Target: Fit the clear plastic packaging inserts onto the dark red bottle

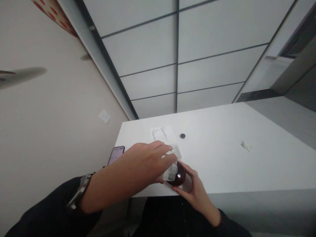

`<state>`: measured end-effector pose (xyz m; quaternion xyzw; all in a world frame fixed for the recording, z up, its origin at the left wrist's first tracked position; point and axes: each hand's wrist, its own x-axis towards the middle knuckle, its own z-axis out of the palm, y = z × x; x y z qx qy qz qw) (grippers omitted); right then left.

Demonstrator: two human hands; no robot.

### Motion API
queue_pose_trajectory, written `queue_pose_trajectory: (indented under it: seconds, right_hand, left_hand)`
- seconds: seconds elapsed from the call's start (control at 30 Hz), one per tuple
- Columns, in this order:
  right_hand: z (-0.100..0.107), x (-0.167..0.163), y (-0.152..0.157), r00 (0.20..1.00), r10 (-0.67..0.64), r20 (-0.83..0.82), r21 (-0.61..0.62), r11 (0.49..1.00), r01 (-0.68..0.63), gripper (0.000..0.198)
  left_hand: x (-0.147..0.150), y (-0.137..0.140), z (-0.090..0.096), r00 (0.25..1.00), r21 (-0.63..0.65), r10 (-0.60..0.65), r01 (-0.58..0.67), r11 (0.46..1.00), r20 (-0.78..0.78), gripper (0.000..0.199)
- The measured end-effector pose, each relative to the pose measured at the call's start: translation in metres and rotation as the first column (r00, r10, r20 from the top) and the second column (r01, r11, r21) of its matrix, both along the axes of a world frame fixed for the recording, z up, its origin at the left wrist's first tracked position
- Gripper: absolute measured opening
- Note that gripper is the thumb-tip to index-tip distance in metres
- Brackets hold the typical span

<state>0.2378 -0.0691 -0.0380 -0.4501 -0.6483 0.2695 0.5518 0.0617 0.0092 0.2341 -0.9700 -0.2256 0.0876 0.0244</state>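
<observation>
At the table's near edge my right hand (198,194) curls its thumb and fingers around a glossy dark red round object (181,174); its lower part is hidden, so its exact kind is unclear. My left hand (154,159) reaches across from the left, closed on a clear plastic piece (171,172). That piece lies over the left side of the round object, and I cannot tell whether they are joined. Just beyond the left fingers is another clear plastic part (176,151), partly covered by them.
A white table (222,158) spans the work area. On it are a translucent plastic tray or wrapper (160,132), a small dark round cap (182,135) and a crumpled white scrap (246,145). A phone (117,154) lies at the left edge, beside the wall.
</observation>
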Motion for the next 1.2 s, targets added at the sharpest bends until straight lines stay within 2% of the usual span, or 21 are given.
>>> queue_pose_trajectory:
  seconds: [0.13,0.33,0.47,0.63,0.9,1.07,1.2]
  right_hand:
    - [-0.002,0.0,0.0,1.0,-0.011,-0.003,-0.007,1.0,0.011,0.079]
    - [-0.002,0.0,0.001,1.0,0.006,-0.021,-0.004,1.0,-0.006,0.076]
    - [-0.003,0.0,0.0,1.0,-0.004,-0.015,-0.032,0.999,0.003,0.076]
    - [-0.003,0.0,0.001,1.0,-0.024,-0.004,0.01,1.0,0.024,0.077]
    - [-0.001,0.0,0.001,1.0,-0.021,-0.01,-0.008,1.0,0.021,0.072]
    - [0.001,0.0,0.001,0.999,-0.009,-0.031,-0.009,1.0,0.009,0.071]
    - [0.002,0.0,0.001,0.999,0.004,-0.047,0.005,1.0,-0.003,0.071]
  left_hand:
    - [0.002,0.001,-0.001,0.999,0.007,-0.03,0.031,1.0,-0.015,0.046]
    - [0.011,-0.001,0.003,0.995,0.05,-0.067,0.071,0.996,-0.079,0.02]
    - [0.015,-0.004,0.006,0.994,0.06,-0.079,0.083,0.995,-0.07,0.013]
    - [0.022,-0.008,0.007,0.991,0.076,-0.08,0.088,0.993,-0.105,0.009]
    - [0.035,-0.013,0.01,0.967,0.103,-0.089,0.116,0.988,-0.238,0.009]
    - [0.038,-0.015,0.012,0.974,0.122,-0.099,0.126,0.985,-0.204,0.009]
    - [0.041,-0.016,0.013,0.964,0.116,-0.092,0.125,0.985,-0.251,0.009]
